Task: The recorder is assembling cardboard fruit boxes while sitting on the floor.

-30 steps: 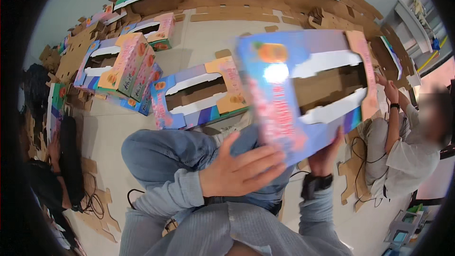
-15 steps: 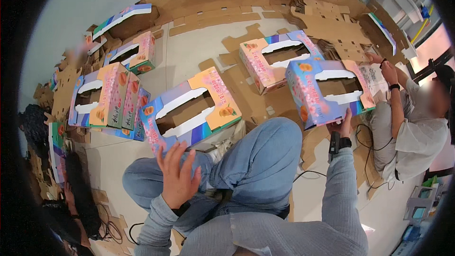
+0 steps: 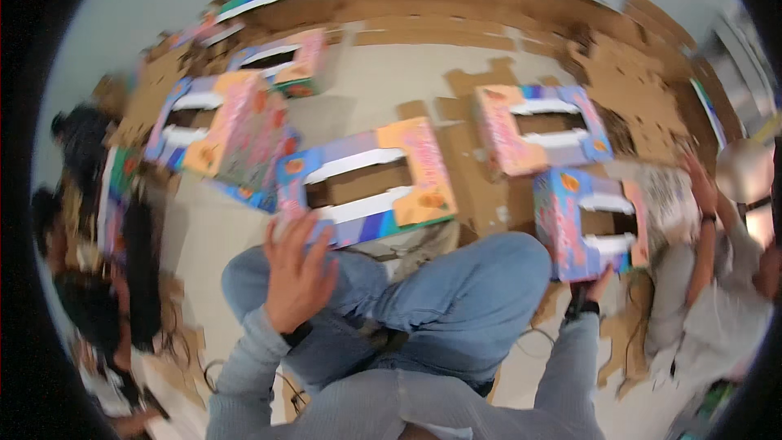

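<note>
A colourful printed cardboard box (image 3: 428,155) with a large opening in its top sits in front of my crossed legs. My left hand (image 3: 300,277) is open, its fingers spread at the near left corner of this box; whether they press on it I cannot tell. At the right, my right hand (image 3: 599,287) grips the near lower side of a second printed box (image 3: 562,220). Some of its fingers are hidden by that box. Just behind stands a third box (image 3: 501,143) of the same print.
More printed boxes (image 3: 224,134) stand together at the left, with another box (image 3: 305,61) behind them. Flat brown cardboard (image 3: 631,85) is stacked at the back right. A co-worker (image 3: 717,293) sits at the right, and other people (image 3: 90,301) are at the left.
The view has shifted and is blurred. The box in my right hand has come nearer to me, away from the box behind it. My left hand stays by the middle box's corner.
</note>
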Demonstrator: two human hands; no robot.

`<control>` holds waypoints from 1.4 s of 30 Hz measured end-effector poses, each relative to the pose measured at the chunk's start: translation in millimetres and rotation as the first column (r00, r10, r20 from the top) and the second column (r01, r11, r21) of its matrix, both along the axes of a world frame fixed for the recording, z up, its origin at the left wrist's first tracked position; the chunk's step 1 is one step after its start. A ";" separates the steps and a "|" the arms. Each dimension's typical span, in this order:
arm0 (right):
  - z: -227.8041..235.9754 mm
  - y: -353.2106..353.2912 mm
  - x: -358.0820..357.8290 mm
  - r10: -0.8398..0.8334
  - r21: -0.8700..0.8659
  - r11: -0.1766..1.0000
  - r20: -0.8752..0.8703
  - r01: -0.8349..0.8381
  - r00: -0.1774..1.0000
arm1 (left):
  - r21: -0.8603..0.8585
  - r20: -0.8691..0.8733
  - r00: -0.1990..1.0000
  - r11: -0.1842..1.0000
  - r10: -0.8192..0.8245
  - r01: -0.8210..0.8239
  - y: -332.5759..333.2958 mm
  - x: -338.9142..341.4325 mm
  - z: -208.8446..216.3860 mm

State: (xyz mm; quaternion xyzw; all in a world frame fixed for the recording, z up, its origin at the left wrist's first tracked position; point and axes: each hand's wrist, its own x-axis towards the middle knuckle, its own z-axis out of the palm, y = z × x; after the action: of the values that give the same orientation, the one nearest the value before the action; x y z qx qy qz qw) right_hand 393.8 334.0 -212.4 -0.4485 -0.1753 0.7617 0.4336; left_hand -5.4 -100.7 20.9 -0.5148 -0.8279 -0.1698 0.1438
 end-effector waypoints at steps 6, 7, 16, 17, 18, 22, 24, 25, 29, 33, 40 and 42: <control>-41.6 24.4 2.3 -0.003 0.024 1.000 0.204 -0.002 0.979 | 0.004 0.064 0.997 0.999 0.036 -0.036 -19.3 -19.9 12.1; -46.8 26.9 2.9 -0.043 0.132 0.991 0.388 -0.009 0.920 | 0.024 0.045 0.997 0.997 0.066 -0.067 -25.0 -26.7 14.1; -35.4 28.4 7.3 0.085 0.045 0.987 0.662 -0.153 0.744 | -0.184 0.021 0.914 0.900 0.405 -0.395 -78.3 -146.8 4.2; -30.6 25.7 7.1 0.075 -0.006 0.994 0.763 -0.109 0.642 | -0.144 -0.014 0.916 0.906 0.400 -0.398 -88.3 -164.8 4.0; -24.6 20.9 6.2 -0.056 0.068 0.998 0.867 -0.007 0.495 | -0.231 -0.116 0.892 0.862 0.437 -0.452 -98.9 -182.4 4.9; 16.6 -16.5 -13.3 -0.229 0.269 0.963 0.839 -0.010 0.494 | -0.532 -0.312 0.832 0.641 0.460 -0.553 -122.7 -253.2 8.7; 58.9 -47.5 -16.5 -0.120 0.265 0.952 0.779 -0.150 0.616 | -0.591 -0.319 0.815 0.571 0.484 -0.571 -128.8 -281.1 4.5; 79.4 -62.3 -22.1 -0.057 0.274 0.935 0.743 -0.225 0.667 | -0.620 -0.345 0.817 0.542 0.461 -0.568 -130.1 -293.0 0.9; 155.2 -106.7 -52.2 -0.003 0.434 0.791 0.707 -0.431 0.707 | -0.698 -0.247 0.885 0.562 0.393 -0.445 -126.4 -321.8 -7.4; 204.0 -161.6 -88.4 -0.056 0.655 0.560 0.640 -0.507 0.766 | -0.737 -0.173 0.938 0.591 0.302 -0.326 -114.3 -310.7 11.0; 240.5 -225.1 -155.8 0.184 0.636 0.508 0.579 -0.581 0.794 | -0.449 0.047 0.999 0.893 -0.022 0.040 -65.8 -240.1 38.0; 243.6 -241.0 -165.2 0.245 0.620 0.487 0.579 -0.615 0.778 | -0.279 0.017 0.995 0.955 -0.103 0.103 -57.6 -217.1 43.6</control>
State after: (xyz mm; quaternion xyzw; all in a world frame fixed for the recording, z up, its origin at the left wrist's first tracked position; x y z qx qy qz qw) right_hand 228.6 93.0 31.2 -0.3023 -0.6860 0.5767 0.3247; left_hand -222.5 -158.4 64.5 -0.5722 -0.8158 -0.0593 0.0597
